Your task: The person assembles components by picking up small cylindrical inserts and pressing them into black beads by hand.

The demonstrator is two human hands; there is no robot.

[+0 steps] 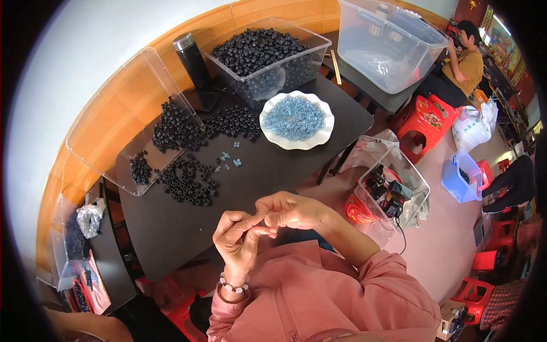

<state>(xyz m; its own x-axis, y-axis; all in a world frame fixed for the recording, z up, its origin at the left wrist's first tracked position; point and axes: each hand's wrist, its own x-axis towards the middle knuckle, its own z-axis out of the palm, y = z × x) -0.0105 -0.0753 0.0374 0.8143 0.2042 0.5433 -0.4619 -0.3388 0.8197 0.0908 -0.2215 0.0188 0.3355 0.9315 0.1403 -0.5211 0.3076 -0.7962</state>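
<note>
My left hand and my right hand meet in front of my chest, near the table's front edge. Both have thumb and fingers pinched together, and whatever sits between the fingertips is hidden or too small to name. Beyond them on the dark table lie loose black ring-shaped parts. A few small clear-blue pieces are scattered beside those. Many more blue pieces fill a white scalloped plate.
A clear bin of black parts stands at the back, beside a black flask. A tipped clear container spills parts at left. Right are a large clear bin, a box of devices, red stools and a seated person.
</note>
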